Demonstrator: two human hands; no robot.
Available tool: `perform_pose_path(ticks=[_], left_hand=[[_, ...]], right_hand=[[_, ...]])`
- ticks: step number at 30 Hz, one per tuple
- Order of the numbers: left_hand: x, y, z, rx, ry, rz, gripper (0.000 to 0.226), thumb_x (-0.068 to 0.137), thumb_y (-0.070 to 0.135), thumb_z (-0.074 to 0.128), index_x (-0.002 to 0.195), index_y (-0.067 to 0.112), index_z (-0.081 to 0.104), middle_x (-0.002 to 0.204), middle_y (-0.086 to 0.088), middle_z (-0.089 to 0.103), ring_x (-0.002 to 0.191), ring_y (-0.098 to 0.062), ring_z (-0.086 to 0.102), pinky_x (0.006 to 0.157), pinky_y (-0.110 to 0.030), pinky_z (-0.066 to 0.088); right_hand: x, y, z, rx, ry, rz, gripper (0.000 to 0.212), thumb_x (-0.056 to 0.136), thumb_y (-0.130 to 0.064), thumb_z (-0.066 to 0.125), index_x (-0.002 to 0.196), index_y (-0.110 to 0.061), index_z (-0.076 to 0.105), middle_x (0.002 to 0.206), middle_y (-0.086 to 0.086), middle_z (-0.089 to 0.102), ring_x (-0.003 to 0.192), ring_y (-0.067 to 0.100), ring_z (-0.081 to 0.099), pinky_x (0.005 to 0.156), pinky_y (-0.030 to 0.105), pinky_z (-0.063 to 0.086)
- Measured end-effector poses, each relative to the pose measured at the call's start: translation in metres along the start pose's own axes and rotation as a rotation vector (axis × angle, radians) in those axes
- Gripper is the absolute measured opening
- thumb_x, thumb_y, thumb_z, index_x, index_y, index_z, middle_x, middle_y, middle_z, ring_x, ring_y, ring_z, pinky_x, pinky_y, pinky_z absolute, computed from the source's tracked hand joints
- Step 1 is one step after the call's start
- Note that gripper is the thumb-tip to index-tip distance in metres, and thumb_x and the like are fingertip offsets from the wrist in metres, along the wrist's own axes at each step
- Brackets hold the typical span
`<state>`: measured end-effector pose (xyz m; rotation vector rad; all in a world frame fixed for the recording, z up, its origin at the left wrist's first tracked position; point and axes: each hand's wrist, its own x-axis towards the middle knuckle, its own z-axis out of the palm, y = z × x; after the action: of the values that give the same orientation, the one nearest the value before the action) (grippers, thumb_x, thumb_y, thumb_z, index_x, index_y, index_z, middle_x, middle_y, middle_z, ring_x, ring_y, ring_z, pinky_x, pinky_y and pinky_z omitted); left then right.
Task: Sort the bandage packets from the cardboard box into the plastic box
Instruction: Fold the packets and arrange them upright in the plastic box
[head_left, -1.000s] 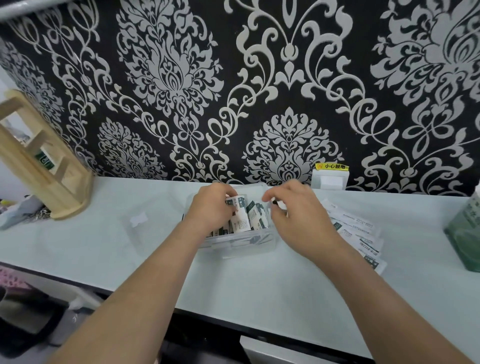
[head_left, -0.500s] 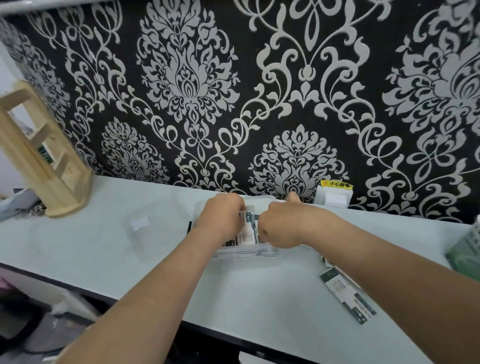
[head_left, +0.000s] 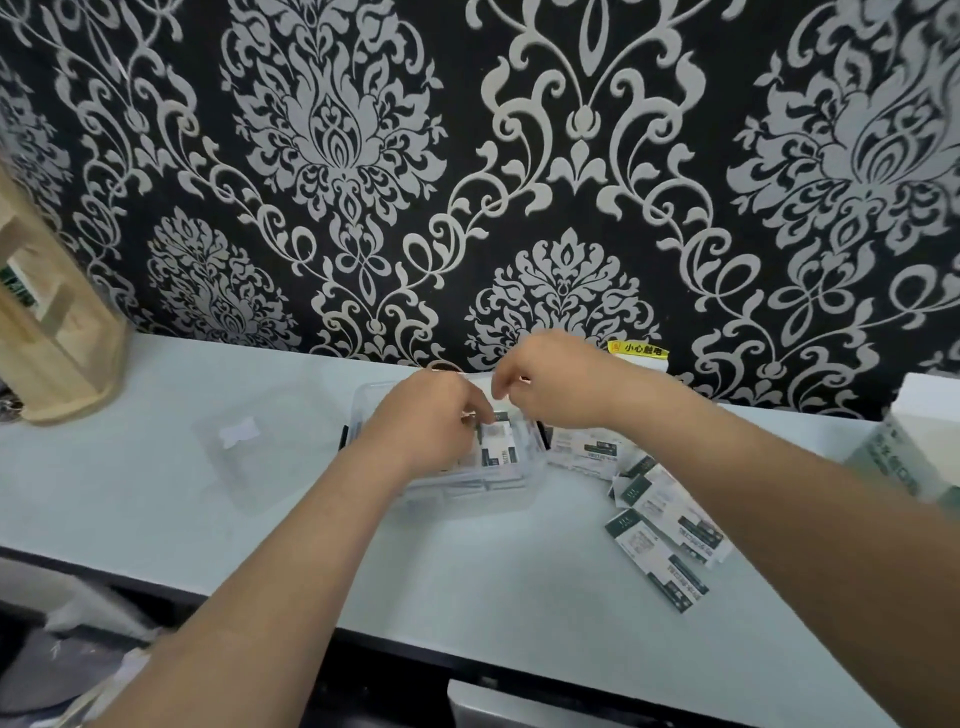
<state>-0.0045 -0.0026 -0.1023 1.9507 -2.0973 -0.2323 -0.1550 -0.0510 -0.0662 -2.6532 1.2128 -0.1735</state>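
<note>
Several loose packets (head_left: 667, 525) lie fanned on the table (head_left: 467, 561) just right of the plastic box (head_left: 519, 486), which sits near the far edge, about midway along. More bandage packets (head_left: 497, 444) stand on edge inside it. My left hand (head_left: 428, 423) is down in the box, fingers curled onto those packets and holding them together. My right hand (head_left: 558, 387) hovers over the far right corner of the box with its fingers curled narrow, and I cannot tell whether it pinches anything.

I judge the step in hand to be squaring up the row in the box so the next packets fit. To do it well, I would press the standing packets toward the left wall with the left hand, hold them upright, and open a slot on the right side. The right hand can then slide a packet in edge first rather than drop it flat. The box looks light, so I would push gently, or it may skid toward the lid (head_left: 249, 441) lying to its left.

My hands cover most of the inside of the box, so I cannot count what is in it. The green and white carton (head_left: 904, 460) at the right edge is cut off, and I cannot say whether it is the cardboard box. The print on the packets is too blurred to read.
</note>
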Motion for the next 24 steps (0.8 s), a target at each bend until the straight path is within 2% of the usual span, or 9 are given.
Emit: perform_pose_path(ticks=[2, 4, 6, 8, 12, 14, 16, 19, 24], left_hand=[[-0.006, 0.01, -0.003, -0.035, 0.047, -0.004, 0.03, 0.09, 0.013, 0.052, 0.102, 0.031, 0.073, 0.105, 0.009, 0.07, 0.094, -0.015, 0.059, 0.084, -0.028, 0.048], [-0.013, 0.03, -0.006, -0.129, 0.183, -0.018, 0.029, 0.091, 0.014, 0.052, 0.103, 0.028, 0.073, 0.103, 0.009, 0.07, 0.092, -0.014, 0.06, 0.083, -0.024, 0.046], [-0.021, 0.059, -0.004, -0.258, 0.265, 0.0, 0.028, 0.091, 0.013, 0.052, 0.101, 0.027, 0.074, 0.101, 0.009, 0.072, 0.089, -0.012, 0.062, 0.084, -0.023, 0.047], [-0.026, 0.09, 0.009, -0.332, 0.195, 0.05, 0.03, 0.09, 0.012, 0.05, 0.102, 0.027, 0.074, 0.103, 0.008, 0.072, 0.093, -0.011, 0.063, 0.088, -0.024, 0.048], [-0.027, 0.132, 0.063, -0.208, -0.056, 0.162, 0.036, 0.089, 0.013, 0.05, 0.121, 0.023, 0.063, 0.118, -0.002, 0.064, 0.112, -0.023, 0.055, 0.091, -0.034, 0.045], [-0.022, 0.134, 0.089, -0.141, -0.152, 0.186, 0.043, 0.091, 0.026, 0.052, 0.133, 0.017, 0.049, 0.135, -0.005, 0.048, 0.127, -0.027, 0.04, 0.102, -0.038, 0.038], [-0.016, 0.134, 0.106, -0.068, -0.191, 0.2, 0.064, 0.088, 0.051, 0.051, 0.141, 0.019, 0.034, 0.15, -0.005, 0.029, 0.137, -0.027, 0.025, 0.11, -0.043, 0.03], [-0.014, 0.141, 0.117, -0.004, -0.156, 0.161, 0.078, 0.079, 0.067, 0.052, 0.141, 0.024, 0.031, 0.147, 0.0, 0.031, 0.134, -0.025, 0.026, 0.108, -0.044, 0.031], [-0.008, 0.145, 0.113, -0.102, -0.13, 0.05, 0.071, 0.072, 0.059, 0.069, 0.133, 0.031, 0.044, 0.129, 0.004, 0.041, 0.123, -0.02, 0.032, 0.1, -0.036, 0.034]], right_hand=[[-0.016, 0.013, -0.01, 0.2, 0.138, 0.075, 0.031, 0.091, -0.01, 0.047, 0.102, -0.023, 0.073, 0.109, -0.007, 0.07, 0.104, 0.012, 0.059, 0.094, 0.029, 0.046], [-0.037, 0.034, -0.015, 0.345, 0.236, 0.169, 0.026, 0.093, -0.012, 0.052, 0.104, -0.023, 0.074, 0.106, -0.012, 0.069, 0.098, 0.004, 0.059, 0.083, 0.015, 0.043], [-0.061, 0.058, -0.011, 0.408, 0.237, 0.266, 0.023, 0.093, -0.015, 0.054, 0.106, -0.024, 0.072, 0.106, -0.012, 0.067, 0.09, 0.0, 0.058, 0.076, 0.011, 0.04], [-0.082, 0.082, 0.002, 0.37, 0.158, 0.358, 0.024, 0.093, -0.018, 0.055, 0.111, -0.028, 0.067, 0.112, -0.008, 0.064, 0.091, 0.005, 0.059, 0.083, 0.021, 0.043], [-0.109, 0.108, 0.038, 0.268, 0.02, 0.479, 0.039, 0.091, -0.024, 0.06, 0.129, -0.03, 0.054, 0.132, -0.001, 0.053, 0.12, 0.02, 0.05, 0.096, 0.032, 0.042], [-0.116, 0.115, 0.051, 0.265, 0.002, 0.511, 0.049, 0.087, -0.024, 0.06, 0.134, -0.032, 0.048, 0.139, 0.0, 0.047, 0.129, 0.023, 0.04, 0.104, 0.045, 0.038], [-0.119, 0.125, 0.056, 0.268, 0.016, 0.537, 0.056, 0.084, -0.023, 0.059, 0.137, -0.033, 0.045, 0.143, -0.002, 0.043, 0.134, 0.024, 0.033, 0.107, 0.05, 0.034], [-0.12, 0.134, 0.062, 0.228, 0.04, 0.55, 0.058, 0.085, -0.025, 0.058, 0.139, -0.034, 0.041, 0.146, -0.008, 0.041, 0.135, 0.021, 0.033, 0.107, 0.048, 0.034], [-0.118, 0.141, 0.066, 0.203, 0.11, 0.573, 0.046, 0.086, -0.02, 0.063, 0.129, -0.031, 0.054, 0.133, -0.007, 0.054, 0.121, 0.02, 0.048, 0.101, 0.043, 0.041]])
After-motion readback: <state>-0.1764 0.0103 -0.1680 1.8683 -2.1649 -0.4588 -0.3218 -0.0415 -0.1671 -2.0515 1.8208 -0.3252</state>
